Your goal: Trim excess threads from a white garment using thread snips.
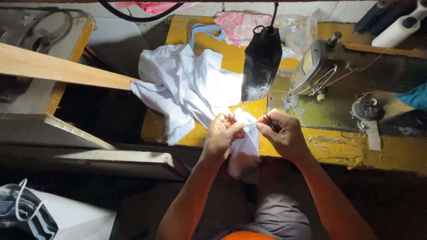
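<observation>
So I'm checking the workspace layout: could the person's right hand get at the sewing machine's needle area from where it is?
Probably yes. The right hand is by the sewing machine; only bare yellow table and loose thread lie between. It is pinching a small dark tool, though.

A plain white crumpled cloth garment (187,84) is lying across a worn yellow wooden tabletop (338,144). A black fabric-wrapped lamp shade (261,62) is hanging above, with a pink patterned cloth (240,26) behind and a grey-green metal sewing machine (356,75) alongside.
</observation>
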